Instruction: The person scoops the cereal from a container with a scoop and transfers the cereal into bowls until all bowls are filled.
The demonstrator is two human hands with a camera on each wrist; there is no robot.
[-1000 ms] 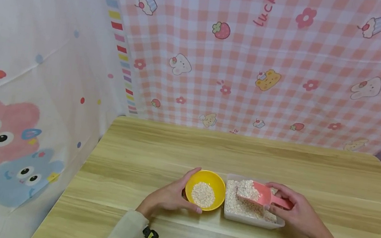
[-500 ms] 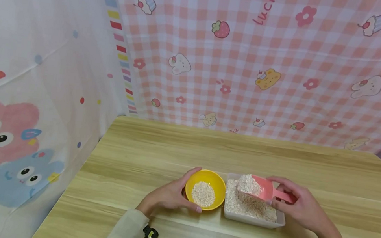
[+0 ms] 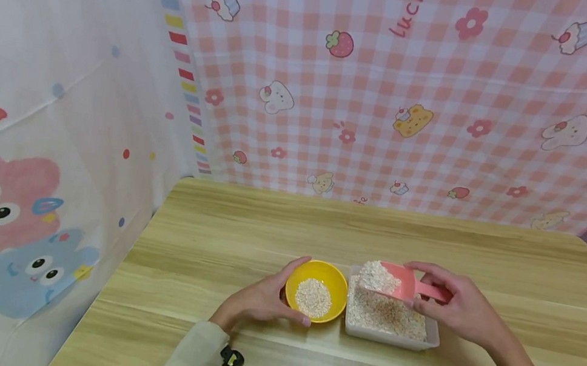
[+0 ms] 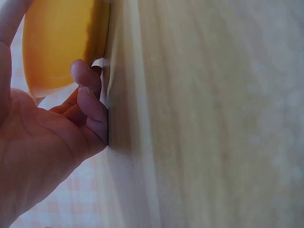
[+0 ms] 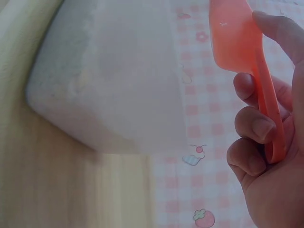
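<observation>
A small yellow bowl (image 3: pixel 335 287) with a layer of rolled oats (image 3: pixel 313 299) at its bottom rests on the table. My left hand (image 3: pixel 269 298) holds it from the left side, thumb toward me and fingers behind. A coral-pink scoop (image 3: pixel 406 283) is in my right hand (image 3: pixel 467 309); the right wrist view shows fingers curled around its handle (image 5: pixel 270 114). Oats are heaped (image 3: pixel 378 276) in the scoop's front. It hangs over the back part of a translucent white tub (image 3: pixel 389 341), which holds more oats (image 3: pixel 387 316) and stands right beside the bowl.
The wooden table (image 3: pixel 245 220) ends at a pink checked cloth (image 3: pixel 371 89) behind. A white cartoon-print cloth (image 3: pixel 83 151) hangs at the left. Black wrist cameras (image 3: pixel 232 360) sit at both cuffs.
My right hand has lifted the loaded scoop up from the oats in the tub, then moved it slightly left and back. My left hand and the bowl have stayed put.
</observation>
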